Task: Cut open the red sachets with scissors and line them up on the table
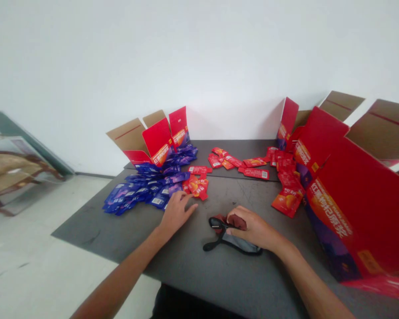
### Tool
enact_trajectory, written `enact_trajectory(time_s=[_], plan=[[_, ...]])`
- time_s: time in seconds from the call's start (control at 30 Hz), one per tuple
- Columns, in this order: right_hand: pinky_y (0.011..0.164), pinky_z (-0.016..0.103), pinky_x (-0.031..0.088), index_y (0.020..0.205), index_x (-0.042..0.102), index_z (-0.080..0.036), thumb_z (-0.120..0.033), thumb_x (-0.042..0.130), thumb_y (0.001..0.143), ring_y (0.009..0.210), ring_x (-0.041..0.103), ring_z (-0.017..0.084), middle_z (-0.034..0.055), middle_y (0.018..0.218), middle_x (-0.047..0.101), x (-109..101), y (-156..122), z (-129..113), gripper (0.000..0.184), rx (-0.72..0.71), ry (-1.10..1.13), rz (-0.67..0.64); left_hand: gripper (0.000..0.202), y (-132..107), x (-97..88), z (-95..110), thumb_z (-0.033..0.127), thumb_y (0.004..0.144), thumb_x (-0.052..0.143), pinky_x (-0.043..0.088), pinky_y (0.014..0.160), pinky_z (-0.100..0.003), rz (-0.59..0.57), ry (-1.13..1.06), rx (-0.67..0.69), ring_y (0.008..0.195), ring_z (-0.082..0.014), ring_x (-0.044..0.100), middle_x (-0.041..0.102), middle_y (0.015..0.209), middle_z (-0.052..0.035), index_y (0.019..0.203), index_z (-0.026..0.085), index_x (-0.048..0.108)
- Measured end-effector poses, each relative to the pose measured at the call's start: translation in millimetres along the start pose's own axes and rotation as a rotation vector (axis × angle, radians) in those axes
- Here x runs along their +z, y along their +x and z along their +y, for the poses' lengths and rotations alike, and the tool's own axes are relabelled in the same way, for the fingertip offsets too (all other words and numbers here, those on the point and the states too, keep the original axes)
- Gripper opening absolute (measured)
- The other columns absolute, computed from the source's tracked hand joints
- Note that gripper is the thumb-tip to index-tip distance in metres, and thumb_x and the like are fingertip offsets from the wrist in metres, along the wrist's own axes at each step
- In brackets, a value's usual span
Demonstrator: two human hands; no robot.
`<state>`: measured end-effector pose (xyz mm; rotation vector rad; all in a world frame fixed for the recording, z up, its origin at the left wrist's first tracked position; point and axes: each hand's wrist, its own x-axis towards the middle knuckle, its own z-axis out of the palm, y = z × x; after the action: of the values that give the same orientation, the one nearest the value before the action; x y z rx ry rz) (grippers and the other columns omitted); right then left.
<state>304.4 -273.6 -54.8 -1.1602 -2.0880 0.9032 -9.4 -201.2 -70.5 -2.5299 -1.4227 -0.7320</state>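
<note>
My left hand (175, 212) lies flat on the dark table (193, 266), fingers stretched toward the edge of a heap of blue sachets (146, 188) and a few red sachets (197, 186). It holds nothing. My right hand (252, 227) is curled, fingers closed on the open mouth of a small grey pouch with a black rim and strap (229, 239) that lies on the table. Something dark red shows inside the pouch under the fingers.
A small red carton (153, 144) lies open at the back left, spilling blue sachets. More red sachets (252, 166) are scattered across the back. A large red carton (352, 208) stands open at the right, with brown flaps behind it. A wooden chair sits on the floor far left.
</note>
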Motion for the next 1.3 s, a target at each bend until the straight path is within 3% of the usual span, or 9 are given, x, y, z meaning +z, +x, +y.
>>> enact_trajectory(time_s=[0.2, 0.37, 0.53, 0.7, 0.93, 1.1, 1.3], plan=[[0.085, 0.034, 0.049, 0.105, 0.067, -0.023, -0.040, 0.076, 0.088, 0.093, 0.062, 0.020, 0.0027, 0.102, 0.065, -1, 0, -1, 0.025, 0.023, 0.008, -0.004, 0.049, 29, 23.2, 12, 0.045, 0.100, 0.067, 0.048, 0.107, -0.050, -0.071, 0.085, 0.097, 0.128, -0.0349, 0.055, 0.060, 0.141, -0.0179, 0.137, 0.013, 0.063], [0.084, 0.034, 0.049, 0.104, 0.068, -0.023, -0.043, 0.075, 0.089, 0.093, 0.062, 0.020, 0.0033, 0.102, 0.066, -4, -1, -1, 0.026, 0.014, 0.012, -0.013, 0.049, 23, 28.9, 19, 0.043, 0.104, 0.062, 0.048, 0.109, -0.048, -0.084, 0.068, 0.119, 0.128, -0.0325, 0.058, 0.062, 0.142, -0.0181, 0.140, 0.011, 0.061], [0.081, 0.034, 0.050, 0.102, 0.068, -0.023, -0.047, 0.075, 0.088, 0.090, 0.062, 0.020, 0.0037, 0.099, 0.066, -13, -4, 3, 0.029, 0.006, 0.029, -0.037, 0.040, -13, 7.8, 38, 0.041, 0.103, 0.064, 0.047, 0.113, -0.043, -0.151, -0.022, 0.225, 0.130, -0.0270, 0.059, 0.065, 0.141, -0.0122, 0.133, 0.014, 0.067], [0.075, 0.032, 0.051, 0.101, 0.070, -0.022, -0.052, 0.075, 0.086, 0.083, 0.062, 0.019, 0.0026, 0.094, 0.068, -24, -9, 13, 0.034, 0.060, 0.094, -0.025, 0.047, -67, -28.1, 71, 0.044, 0.104, 0.061, 0.047, 0.117, -0.043, -0.282, -0.185, 0.299, 0.140, -0.0263, 0.053, 0.061, 0.148, -0.0105, 0.143, 0.017, 0.061], [0.070, 0.029, 0.050, 0.100, 0.070, -0.021, -0.055, 0.076, 0.084, 0.077, 0.060, 0.016, 0.0010, 0.089, 0.067, -25, -11, 18, 0.038, 0.111, 0.156, -0.003, 0.051, -121, -55.7, 100, 0.041, 0.106, 0.057, 0.045, 0.121, -0.045, -0.335, -0.230, 0.255, 0.150, -0.0274, 0.042, 0.048, 0.160, -0.0126, 0.151, 0.017, 0.053], [0.071, 0.029, 0.050, 0.103, 0.068, -0.021, -0.060, 0.078, 0.081, 0.079, 0.059, 0.016, 0.0006, 0.089, 0.065, -23, -7, 12, 0.046, 0.143, 0.218, 0.190, 0.046, -139, -53.0, 108, 0.041, 0.105, 0.057, 0.051, 0.114, -0.049, -0.221, -0.178, 0.258, 0.145, -0.0324, 0.048, 0.054, 0.153, -0.0176, 0.143, 0.015, 0.061], [0.081, 0.035, 0.055, 0.103, 0.063, -0.023, -0.063, 0.075, 0.084, 0.092, 0.066, 0.022, 0.0048, 0.099, 0.070, -7, 7, -10, 0.045, 0.109, 0.181, 0.504, 0.054, -143, -47.4, 108, 0.054, 0.105, 0.054, 0.052, 0.110, -0.045, -0.210, -0.176, 0.289, 0.134, -0.0293, 0.059, 0.064, 0.144, -0.0147, 0.143, 0.016, 0.062]])
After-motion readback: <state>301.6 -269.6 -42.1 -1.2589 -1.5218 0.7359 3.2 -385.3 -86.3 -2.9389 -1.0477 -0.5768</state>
